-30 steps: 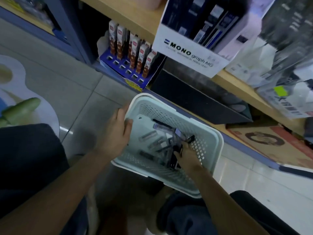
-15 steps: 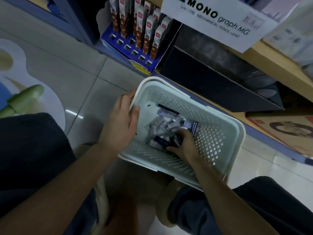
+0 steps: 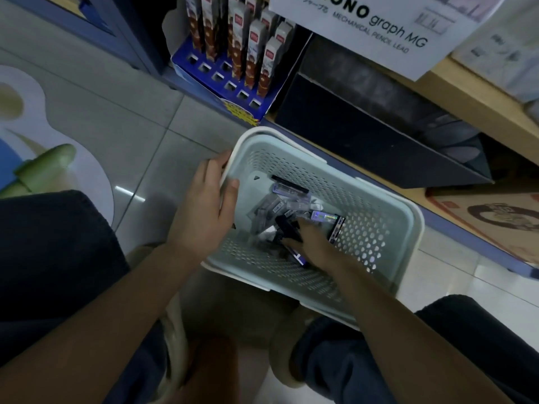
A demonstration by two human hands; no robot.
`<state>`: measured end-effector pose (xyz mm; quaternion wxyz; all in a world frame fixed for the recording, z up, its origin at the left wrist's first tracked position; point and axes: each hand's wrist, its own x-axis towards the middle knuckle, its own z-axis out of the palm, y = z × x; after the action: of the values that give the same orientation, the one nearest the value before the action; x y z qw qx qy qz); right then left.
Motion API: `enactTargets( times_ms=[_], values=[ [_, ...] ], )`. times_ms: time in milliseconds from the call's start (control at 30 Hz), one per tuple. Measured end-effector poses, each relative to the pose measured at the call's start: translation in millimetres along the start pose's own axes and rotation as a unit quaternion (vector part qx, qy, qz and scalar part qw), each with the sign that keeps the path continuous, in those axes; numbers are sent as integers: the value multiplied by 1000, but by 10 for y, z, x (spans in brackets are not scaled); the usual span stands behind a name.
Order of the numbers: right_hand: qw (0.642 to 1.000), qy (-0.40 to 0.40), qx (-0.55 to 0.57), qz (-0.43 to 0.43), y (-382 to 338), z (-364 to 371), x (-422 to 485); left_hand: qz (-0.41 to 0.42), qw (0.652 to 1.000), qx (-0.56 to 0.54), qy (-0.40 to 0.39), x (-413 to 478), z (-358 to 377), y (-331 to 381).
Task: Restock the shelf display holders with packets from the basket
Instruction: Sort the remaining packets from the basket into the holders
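Since half second back: right hand (image 3: 313, 242) pushed deeper into basket (image 3: 405, 228), view tipped down and closer. Left hand (image 3: 204, 211) unmoved, grip holding basket rim, thumb inside. Right grip curled round few packets (image 3: 335, 228); rest piled loose on basket bottom. Judgement: pick under way, nothing moved to shelf yet. Blue display holder (image 3: 204, 74) on bottom shelf (image 3: 466, 237), front slots empty, just beyond basket. Tiled floor (image 3: 102, 112) below. Black tray (image 3: 364, 132), cardboard box (image 3: 481, 220) alongside; white pencil-lead box (image 3: 379, 27) above.
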<state>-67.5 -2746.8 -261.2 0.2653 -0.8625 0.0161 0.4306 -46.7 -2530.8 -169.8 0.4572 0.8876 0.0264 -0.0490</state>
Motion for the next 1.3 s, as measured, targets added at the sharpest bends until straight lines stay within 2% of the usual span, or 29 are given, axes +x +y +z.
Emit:
enactTargets(
  times_ms=[133, 200, 267, 300, 367, 400, 467, 533, 633, 733, 867, 1000, 1100, 1200, 1300],
  values=[
    [997, 7, 75, -34, -288, -225, -136, 2, 999, 41, 36, -28, -15, 1],
    [987, 19, 151, -57, -484, -368, -260, 52, 990, 116, 68, -80, -20, 55],
    [968, 19, 242, -63, -689, -503, -405, 87, 988, 113, 60, -174, 28, 161],
    [955, 17, 289, -65, -784, -562, -479, 73, 994, 73, 38, -227, 65, 251],
    [927, 16, 369, -72, -949, -655, -622, -22, 998, -51, -9, -311, 142, 438],
    [915, 14, 397, -76, -1009, -693, -687, -92, 986, -134, -37, -331, 175, 512],
    [902, 12, 422, -86, -1097, -737, -793, -203, 925, -306, -99, -316, 216, 596],
    [909, 23, 403, -104, -1140, -746, -881, -249, 884, -373, -135, -271, 224, 641],
    [936, 41, 327, -123, -1225, -749, -980, -279, 863, -396, -144, -248, 159, 742],
    [948, 39, 284, -134, -1278, -682, -1046, -276, 876, -370, -139, -251, 138, 783],
    [933, 2, 335, -131, -1274, -550, -1082, -307, 884, -326, -134, -246, 134, 750],
    [905, -28, 393, -160, -1238, -558, -1074, -274, 894, -341, -102, -241, 52, 753],
    [895, 32, 404, -186, -1100, -634, -942, -239, 914, -320, -72, -190, -24, 715],
    [952, 137, 236, -142, -724, -554, -578, -206, 942, -260, -49, -117, -94, 623],
    [991, 82, 49, -91, -314, -339, -242, -182, 953, -241, -10, -60, -158, 513]
  ],
)
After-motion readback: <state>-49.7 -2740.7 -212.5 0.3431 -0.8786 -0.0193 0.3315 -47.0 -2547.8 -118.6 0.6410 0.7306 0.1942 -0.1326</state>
